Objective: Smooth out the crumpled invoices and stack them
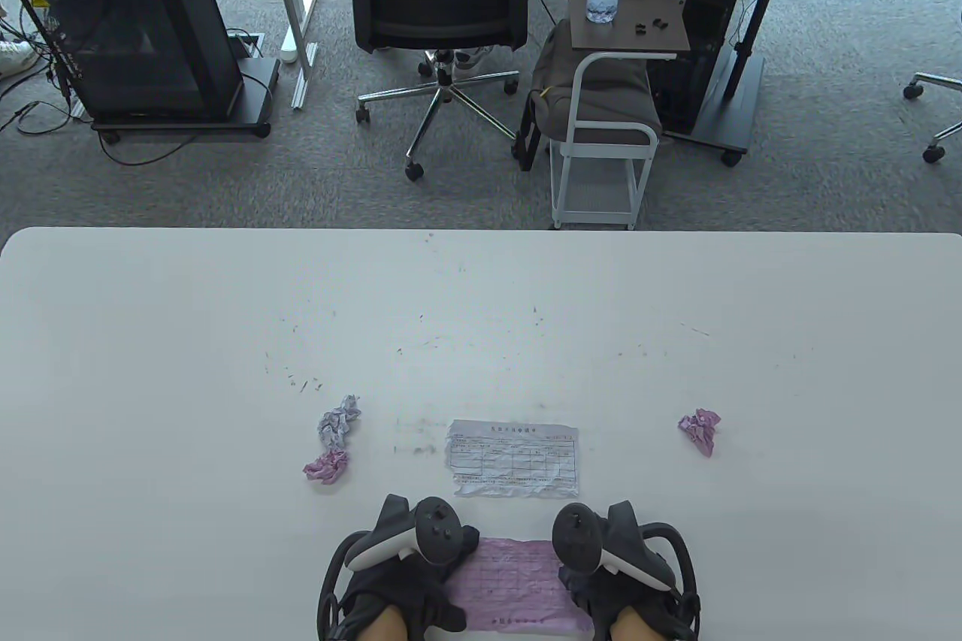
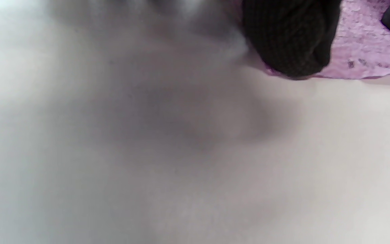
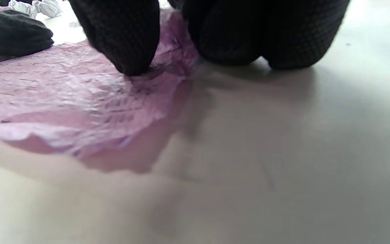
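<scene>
Hands in dark sensor gloves press on a pink invoice (image 1: 515,581) at the near edge of the white table (image 1: 188,340); the left hand (image 1: 406,566) holds down the sheet's left end and the right hand (image 1: 620,558) its right end; in the right wrist view one gloved fingertip (image 3: 127,51) bears on the wrinkled pink paper while the other fingers rest on the bare table just beside it; in the left wrist view a single fingertip (image 2: 289,44) sits on the sheet's edge; the fingers press rather than pinch, though whether they lie straight or bent is hard to tell; the pink sheet is mostly spread but creased, with its near edge lifting off the table; just beyond it lies a flattened white invoice (image 1: 515,458); further left sit a crumpled white ball (image 1: 340,421) and a crumpled pink ball (image 1: 327,465), touching or nearly so; a second pink ball (image 1: 700,430) lies well apart on the right; risk as judged: pulling the ends apart too hard could tear thin paper along a crease; sliding fingers could drag the sheet off the near edge; lifting too soon could let the wrinkles spring back
</scene>
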`<state>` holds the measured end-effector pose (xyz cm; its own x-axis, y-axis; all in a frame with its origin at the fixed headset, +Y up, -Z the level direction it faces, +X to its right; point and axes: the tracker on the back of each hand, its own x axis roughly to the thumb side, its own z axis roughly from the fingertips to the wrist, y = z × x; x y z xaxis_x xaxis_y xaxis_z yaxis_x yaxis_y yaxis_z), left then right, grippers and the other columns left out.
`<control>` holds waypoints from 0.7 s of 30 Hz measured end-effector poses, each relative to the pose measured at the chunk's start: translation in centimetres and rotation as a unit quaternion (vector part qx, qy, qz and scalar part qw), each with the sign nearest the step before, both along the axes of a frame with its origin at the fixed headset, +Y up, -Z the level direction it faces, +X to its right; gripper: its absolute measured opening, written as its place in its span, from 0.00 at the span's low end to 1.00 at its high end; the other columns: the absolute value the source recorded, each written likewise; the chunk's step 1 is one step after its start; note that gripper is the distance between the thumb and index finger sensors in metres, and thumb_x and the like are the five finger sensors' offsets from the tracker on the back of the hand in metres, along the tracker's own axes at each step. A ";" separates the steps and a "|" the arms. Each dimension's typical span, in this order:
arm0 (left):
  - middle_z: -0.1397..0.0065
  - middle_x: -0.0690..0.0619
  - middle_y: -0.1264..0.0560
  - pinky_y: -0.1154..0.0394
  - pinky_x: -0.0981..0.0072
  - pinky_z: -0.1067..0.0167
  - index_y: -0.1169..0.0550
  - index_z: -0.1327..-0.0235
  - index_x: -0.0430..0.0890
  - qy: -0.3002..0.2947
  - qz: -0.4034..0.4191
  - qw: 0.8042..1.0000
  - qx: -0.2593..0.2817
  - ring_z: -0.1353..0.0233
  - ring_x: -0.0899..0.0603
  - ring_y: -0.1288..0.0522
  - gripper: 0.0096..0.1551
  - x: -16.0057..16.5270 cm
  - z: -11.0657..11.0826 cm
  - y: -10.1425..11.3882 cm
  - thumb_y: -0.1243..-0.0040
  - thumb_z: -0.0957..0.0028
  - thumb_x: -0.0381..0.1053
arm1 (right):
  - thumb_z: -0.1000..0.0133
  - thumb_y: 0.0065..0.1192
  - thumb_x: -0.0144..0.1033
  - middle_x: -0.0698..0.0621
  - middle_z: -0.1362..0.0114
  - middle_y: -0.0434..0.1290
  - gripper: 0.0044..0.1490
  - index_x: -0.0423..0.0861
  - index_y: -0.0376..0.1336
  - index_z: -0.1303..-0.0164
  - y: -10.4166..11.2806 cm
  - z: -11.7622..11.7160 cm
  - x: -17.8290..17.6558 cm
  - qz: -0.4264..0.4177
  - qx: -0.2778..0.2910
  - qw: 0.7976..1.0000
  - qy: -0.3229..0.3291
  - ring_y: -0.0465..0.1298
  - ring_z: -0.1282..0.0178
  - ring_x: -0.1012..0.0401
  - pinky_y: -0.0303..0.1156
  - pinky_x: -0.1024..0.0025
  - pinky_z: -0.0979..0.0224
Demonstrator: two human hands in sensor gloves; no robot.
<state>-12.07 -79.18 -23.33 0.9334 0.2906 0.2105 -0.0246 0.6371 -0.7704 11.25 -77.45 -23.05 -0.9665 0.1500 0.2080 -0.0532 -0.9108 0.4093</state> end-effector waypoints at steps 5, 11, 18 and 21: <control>0.25 0.43 0.77 0.65 0.24 0.37 0.57 0.24 0.63 0.001 0.001 1.000 0.001 0.29 0.22 0.79 0.56 0.0 0.0 0.0 0.32 0.50 0.58 | 0.44 0.70 0.40 0.50 0.46 0.73 0.33 0.45 0.60 0.31 0.2 0.2 0.3 -0.028 0.047 0.998 -0.012 0.76 0.53 0.56 0.77 0.54 0.47; 0.25 0.44 0.77 0.65 0.24 0.37 0.58 0.23 0.62 -0.001 0.002 1.000 0.003 0.29 0.22 0.79 0.56 0.0 0.0 0.0 0.32 0.49 0.59 | 0.43 0.69 0.40 0.34 0.27 0.63 0.23 0.49 0.66 0.39 1.4 0.0 1.7 -0.164 0.036 0.985 -0.043 0.70 0.36 0.42 0.74 0.47 0.40; 0.25 0.44 0.78 0.64 0.24 0.36 0.62 0.24 0.59 0.003 -0.011 1.000 0.011 0.29 0.22 0.79 0.58 0.2 0.0 -0.2 0.36 0.48 0.64 | 0.42 0.65 0.33 0.36 0.43 0.78 0.26 0.40 0.61 0.36 3.5 0.3 1.9 -0.308 0.086 0.947 -0.039 0.83 0.55 0.51 0.83 0.58 0.55; 0.25 0.44 0.77 0.65 0.24 0.36 0.63 0.23 0.55 0.013 0.001 1.000 0.012 0.28 0.23 0.79 0.59 0.0 0.0 -0.1 0.37 0.48 0.65 | 0.42 0.65 0.34 0.43 0.49 0.80 0.26 0.42 0.61 0.35 5.5 1.0 1.0 -0.258 0.179 0.949 0.019 0.83 0.60 0.56 0.82 0.62 0.58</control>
